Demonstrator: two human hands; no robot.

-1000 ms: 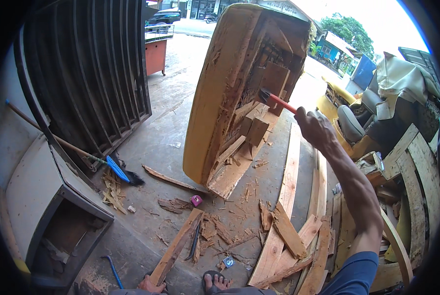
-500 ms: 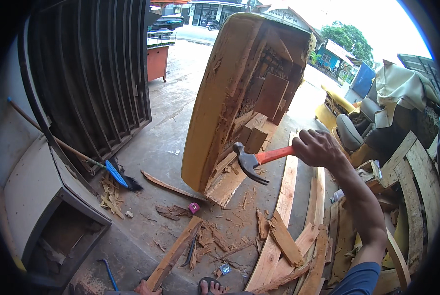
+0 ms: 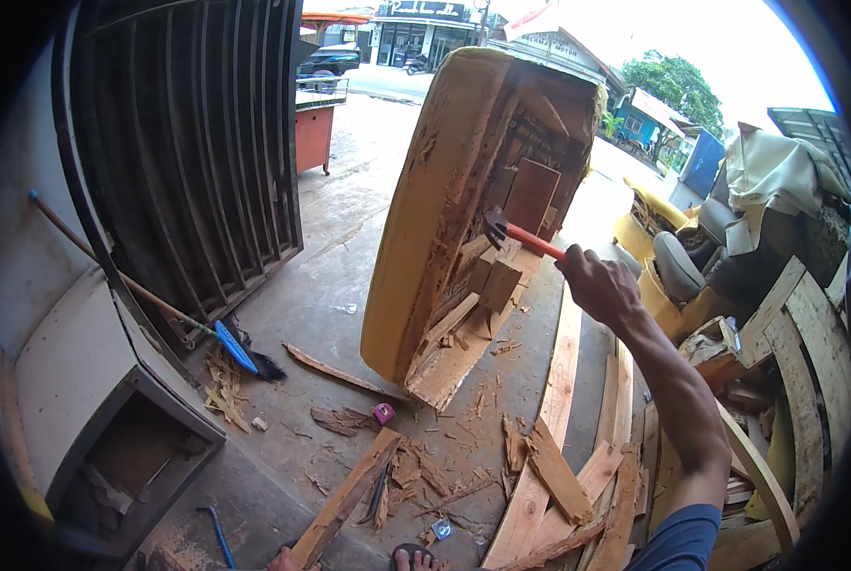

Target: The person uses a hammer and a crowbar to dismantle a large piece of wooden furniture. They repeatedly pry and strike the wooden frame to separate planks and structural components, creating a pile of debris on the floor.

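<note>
My right hand (image 3: 602,290) grips the red handle of a claw hammer (image 3: 530,238), whose dark head is over the exposed, splintered inside of a yellow upholstered wooden frame (image 3: 406,228); whether it touches cannot be told. That frame stands tilted on the floor, with loose blocks (image 3: 497,281) and a brown panel (image 3: 530,195) inside. My left hand (image 3: 285,560), mostly cut off at the bottom edge, holds the end of a narrow rough board (image 3: 349,485). A dark pry bar (image 3: 375,500) lies beside that board, near a pink tape measure (image 3: 384,412).
Long planks (image 3: 554,400) and splinters cover the floor at right, beside piled timber (image 3: 792,381) and torn seats (image 3: 678,266). A metal gate (image 3: 173,162), broom (image 3: 235,347) and pale cabinet (image 3: 88,371) stand left. An orange cart (image 3: 311,133) is near the street behind.
Half a second ago the hammer was lower and nearer me; now my right hand has moved it up and forward over the frame's inside again. The whole scene sits slightly lower in view.
</note>
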